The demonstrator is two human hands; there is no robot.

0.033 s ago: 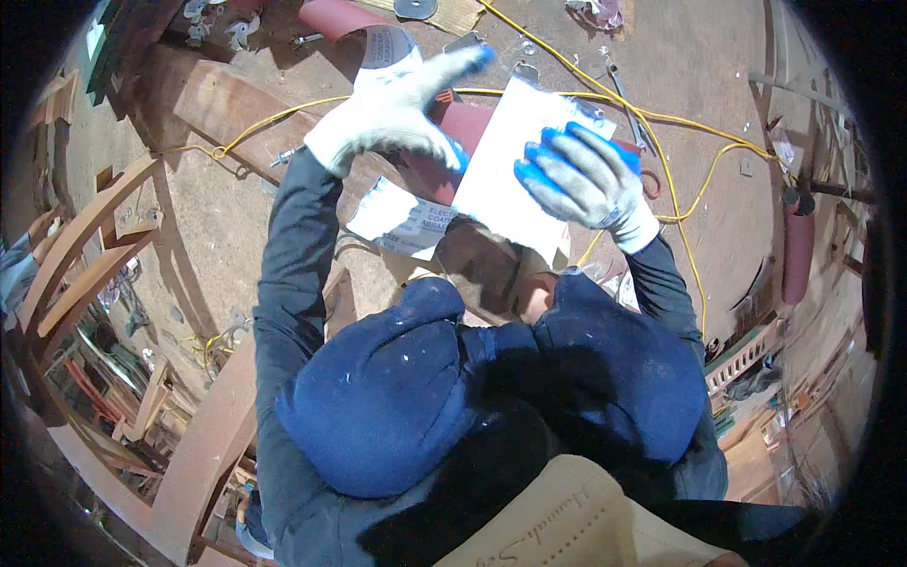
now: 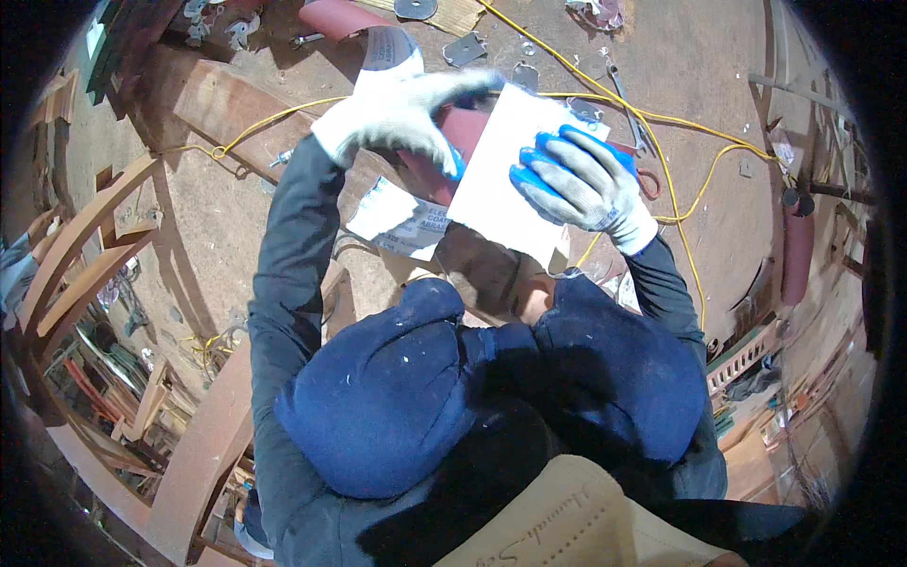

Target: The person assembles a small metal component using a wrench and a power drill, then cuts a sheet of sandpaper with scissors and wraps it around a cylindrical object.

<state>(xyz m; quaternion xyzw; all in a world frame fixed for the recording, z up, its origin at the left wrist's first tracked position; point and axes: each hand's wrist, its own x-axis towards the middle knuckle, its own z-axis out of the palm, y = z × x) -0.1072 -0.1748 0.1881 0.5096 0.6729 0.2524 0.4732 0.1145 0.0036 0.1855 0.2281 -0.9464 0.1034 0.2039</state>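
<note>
A bright white sheet (image 2: 496,165), seemingly sandpaper seen from its back, lies slanted in front of my knees. My right hand (image 2: 586,180), in a white glove with blue fingertips, bears on its right side; the fingers lie over the paper and the thumb is hidden. At the sheet's left edge is my gloved left hand (image 2: 402,109), open, thumb and fingers spread apart, fingertips close to the upper corner. Reddish abrasive (image 2: 463,128) shows between that thumb and fingers. Below it rests a torn piece of sandpaper (image 2: 402,217) with blue print on its pale back.
A yellow cord (image 2: 666,170) loops over the brown floor. Red-handled scissors (image 2: 649,184) and a wrench (image 2: 616,85) lie right of the sheet. A reddish roll (image 2: 340,17) is at the top, another roll (image 2: 798,250) far right. Curved wooden parts (image 2: 90,236) stand left.
My left hand has shifted slightly right and down, its fingertips now close to the sheet's corner. The sheet and my right hand have slid a little left. A small metal plate beyond them is uncovered.
</note>
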